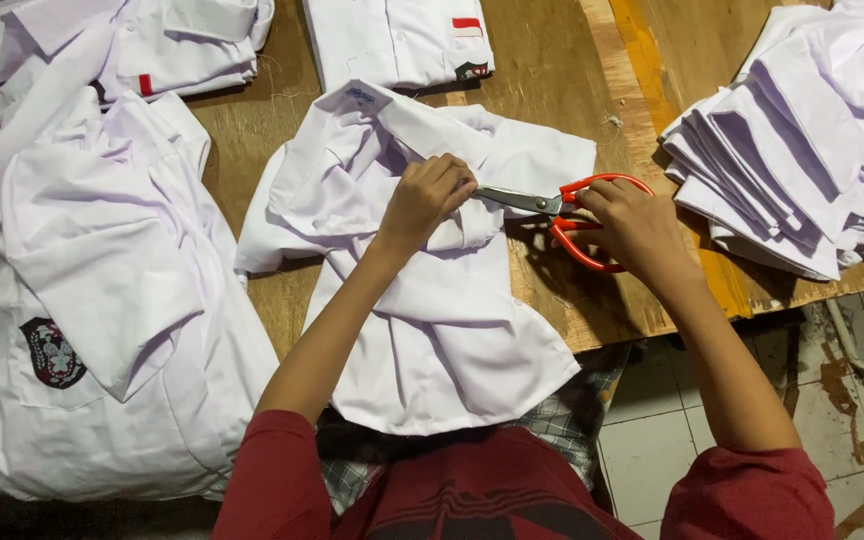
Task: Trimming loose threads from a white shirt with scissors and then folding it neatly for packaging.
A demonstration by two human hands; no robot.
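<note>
A white shirt (452,330) lies crumpled on the wooden table (552,70) in front of me, its lower part hanging over the near edge. My left hand (424,198) pinches a fold of the shirt near the collar. My right hand (635,226) grips red-handled scissors (567,212), fingers through the loops. The steel blades point left and meet the cloth right at my left fingertips.
A heap of white shirts (102,290) with a dark chest badge covers the table's left side. More folded shirts (397,40) lie at the far edge. A stack of folded white pieces (802,150) sits at the right. Tiled floor (652,450) shows below the table edge.
</note>
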